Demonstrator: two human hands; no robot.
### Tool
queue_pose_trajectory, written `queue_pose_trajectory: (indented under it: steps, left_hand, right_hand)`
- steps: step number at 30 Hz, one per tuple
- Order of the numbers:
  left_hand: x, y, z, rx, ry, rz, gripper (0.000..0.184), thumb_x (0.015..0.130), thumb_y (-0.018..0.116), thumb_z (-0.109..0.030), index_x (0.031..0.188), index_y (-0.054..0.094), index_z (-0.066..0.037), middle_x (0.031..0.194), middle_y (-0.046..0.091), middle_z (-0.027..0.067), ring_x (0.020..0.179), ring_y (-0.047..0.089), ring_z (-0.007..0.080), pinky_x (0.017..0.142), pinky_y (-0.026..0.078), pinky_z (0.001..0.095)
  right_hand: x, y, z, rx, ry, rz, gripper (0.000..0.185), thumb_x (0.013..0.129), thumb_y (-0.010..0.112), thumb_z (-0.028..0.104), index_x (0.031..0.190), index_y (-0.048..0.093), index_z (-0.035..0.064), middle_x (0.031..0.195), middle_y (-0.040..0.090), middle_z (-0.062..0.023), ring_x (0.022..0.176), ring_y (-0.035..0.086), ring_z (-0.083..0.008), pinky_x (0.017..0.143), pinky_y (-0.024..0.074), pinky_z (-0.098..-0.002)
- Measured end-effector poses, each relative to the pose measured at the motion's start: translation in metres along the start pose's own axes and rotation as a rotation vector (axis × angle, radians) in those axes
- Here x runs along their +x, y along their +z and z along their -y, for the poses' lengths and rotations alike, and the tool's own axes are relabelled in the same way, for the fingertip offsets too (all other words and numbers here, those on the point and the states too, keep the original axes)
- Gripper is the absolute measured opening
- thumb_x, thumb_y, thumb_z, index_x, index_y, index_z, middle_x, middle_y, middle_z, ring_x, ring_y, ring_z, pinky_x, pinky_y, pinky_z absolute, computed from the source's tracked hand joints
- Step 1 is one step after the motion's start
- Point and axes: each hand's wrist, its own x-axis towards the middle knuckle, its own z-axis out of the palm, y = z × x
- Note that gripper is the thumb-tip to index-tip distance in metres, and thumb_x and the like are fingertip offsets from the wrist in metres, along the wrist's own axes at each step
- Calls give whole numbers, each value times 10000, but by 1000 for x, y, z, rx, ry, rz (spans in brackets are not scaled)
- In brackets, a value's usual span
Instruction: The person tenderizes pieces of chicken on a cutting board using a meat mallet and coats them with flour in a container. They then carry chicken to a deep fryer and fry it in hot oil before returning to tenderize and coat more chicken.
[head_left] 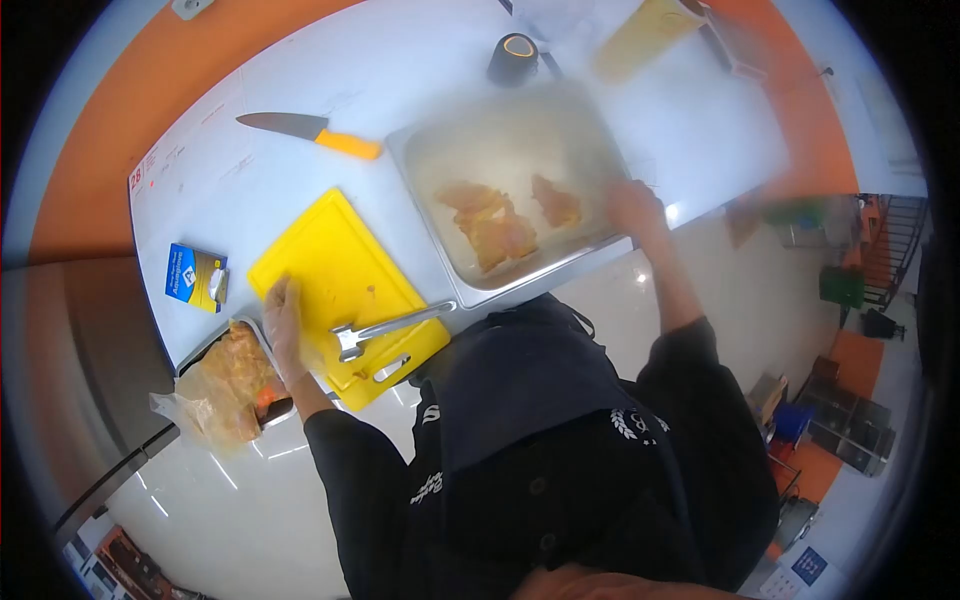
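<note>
My left hand point(284, 325), in a clear glove, is at the left edge of the yellow cutting board point(335, 250); its fingers look pressed together there. A metal meat mallet point(395, 328) lies across the board's near part. My right hand point(637, 212) is at the right rim of a steel tray point(437, 245), its fingers blurred. Pieces of raw meat point(495, 232) lie in the tray, with a smaller piece point(556, 203) to their right. Left of my left hand, a small metal container point(280, 409) holds more meat and a plastic bag point(212, 412).
A knife point(345, 142) with an orange handle lies beyond the board. A blue and yellow box point(196, 277) is at the left. Beyond the tray stand a dark cup point(512, 60) and a blurred yellowish container point(648, 38). A forearm point(620, 585) shows at the bottom edge.
</note>
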Motion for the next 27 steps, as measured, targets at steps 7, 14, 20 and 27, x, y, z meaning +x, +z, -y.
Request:
queue_pose_trajectory:
  steps: [7,14,20,27]
  left_hand:
    - [-4,0,-20,-8,-52,-19,390,907,637,-272,1187,612,-2,1092,652,87,1000,596,164,905,449,280]
    - [1,-1,-11,59,18,-57,400,898,649,-252,1188,598,19,1041,651,70,947,584,130,860,459,263]
    - [4,2,-4,-65,-45,-34,368,912,638,-223,1179,594,26,969,643,36,864,570,103,816,462,250]
    - [9,2,5,-72,-2,-14,363,913,635,-218,1179,600,26,988,649,43,887,576,109,826,460,251]
  right_hand:
    - [-23,-2,8,-29,-89,-102,176,785,530,110,869,667,38,869,680,-190,837,675,-365,708,541,-467]
    - [-5,5,10,-64,-55,-88,148,779,537,137,850,653,78,851,669,-141,828,668,-330,689,539,-452]
    - [2,17,5,-123,-103,-5,197,812,505,134,952,621,59,884,658,-188,857,656,-363,728,538,-450]
    - [-24,-9,17,-58,-242,112,268,813,560,171,1010,664,22,977,673,-182,900,662,-361,780,530,-461]
